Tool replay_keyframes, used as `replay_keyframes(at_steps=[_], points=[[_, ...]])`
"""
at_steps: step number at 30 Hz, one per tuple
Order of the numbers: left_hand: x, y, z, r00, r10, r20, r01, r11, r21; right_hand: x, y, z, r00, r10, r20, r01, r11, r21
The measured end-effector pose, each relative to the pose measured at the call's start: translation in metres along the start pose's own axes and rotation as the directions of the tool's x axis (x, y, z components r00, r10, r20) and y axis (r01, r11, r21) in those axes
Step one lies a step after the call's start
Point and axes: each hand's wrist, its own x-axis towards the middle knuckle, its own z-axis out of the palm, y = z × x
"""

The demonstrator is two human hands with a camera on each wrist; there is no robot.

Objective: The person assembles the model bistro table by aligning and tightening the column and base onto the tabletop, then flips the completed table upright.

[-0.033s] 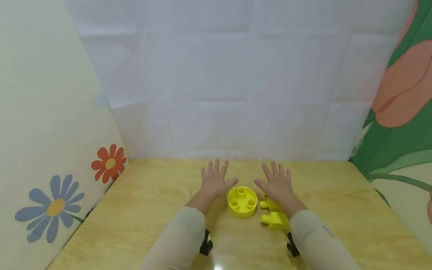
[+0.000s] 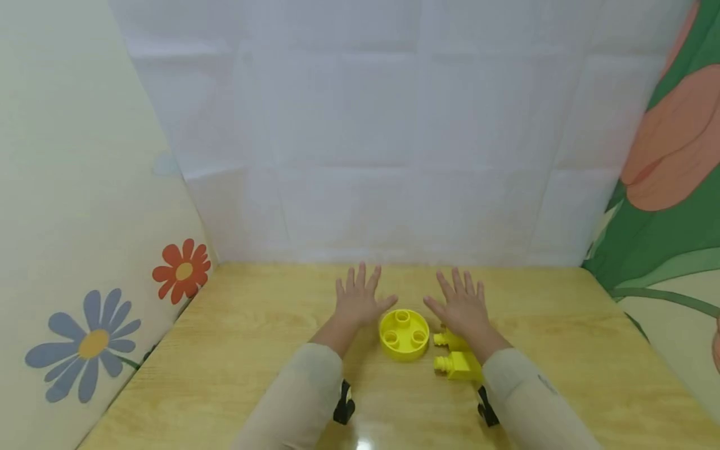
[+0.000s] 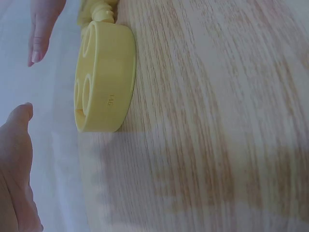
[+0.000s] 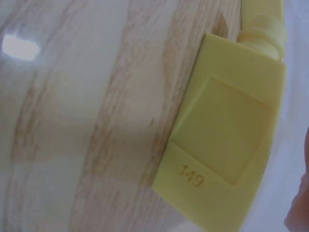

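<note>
A round yellow plastic piece [image 2: 404,353] with three raised sockets lies on the table between the hands; its side [image 3: 113,77] bears small raised marks in the left wrist view. My left hand [image 2: 357,306] is to its left, fingers spread and straight, holding nothing. On the other side, my right hand [image 2: 464,309] is spread likewise, with nothing gripped. Under the right wrist lie two yellow plastic pieces with ridged, knob-like ends: a nearer block [image 2: 462,367] and a farther one [image 2: 450,340], both partly hidden by the arm. The number 149 marks a yellow block [image 4: 222,125] in the right wrist view.
The wooden table [image 2: 253,350] meets a hanging white sheet [image 2: 394,156] at its back edge. Flower-painted walls stand at left and right. A black strap piece [image 2: 344,406] shows at the left sleeve, another [image 2: 487,407] at the right.
</note>
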Motion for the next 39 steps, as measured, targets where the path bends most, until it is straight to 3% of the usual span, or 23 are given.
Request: replay_keyframes(at_steps=[7, 11, 14, 18, 23, 27, 32, 36, 39], points=[[-0.001, 0.000, 0.001, 1.000, 0.002, 0.002, -0.002, 0.998, -0.061, -0.002, 0.003, -0.001, 1.000, -0.008, -0.028, 0.008, 1.000, 0.011], [-0.005, -0.004, 0.005, 0.999, 0.001, -0.041, -0.009, 0.982, -0.187, -0.007, 0.009, 0.000, 0.996, -0.021, -0.082, 0.025, 0.999, 0.047], [-0.011, -0.009, 0.008, 0.997, -0.026, -0.076, -0.003, 0.930, -0.368, -0.013, 0.014, -0.001, 0.992, -0.023, -0.122, 0.036, 0.994, 0.107], [-0.024, -0.015, 0.015, 0.997, -0.032, -0.074, -0.018, 0.805, -0.592, -0.028, 0.022, -0.005, 0.991, -0.020, -0.131, 0.050, 0.974, 0.223], [-0.043, -0.022, 0.032, 0.999, 0.045, -0.030, -0.052, 0.687, -0.725, -0.048, 0.034, -0.008, 0.993, -0.039, -0.114, 0.075, 0.940, 0.333], [-0.052, -0.022, 0.043, 0.996, 0.079, -0.029, -0.072, 0.617, -0.784, -0.060, 0.039, -0.008, 0.993, -0.040, -0.115, 0.083, 0.913, 0.399], [-0.057, -0.017, 0.053, 0.994, 0.091, -0.055, -0.097, 0.559, -0.823, -0.073, 0.043, -0.007, 0.994, -0.024, -0.102, 0.066, 0.900, 0.432], [-0.059, -0.014, 0.060, 0.990, 0.105, -0.096, -0.138, 0.552, -0.823, -0.081, 0.048, -0.006, 0.997, -0.002, -0.082, 0.038, 0.896, 0.442], [-0.060, -0.014, 0.064, 0.988, 0.098, -0.118, -0.153, 0.578, -0.802, -0.086, 0.051, -0.005, 0.999, 0.008, -0.052, 0.018, 0.883, 0.469]])
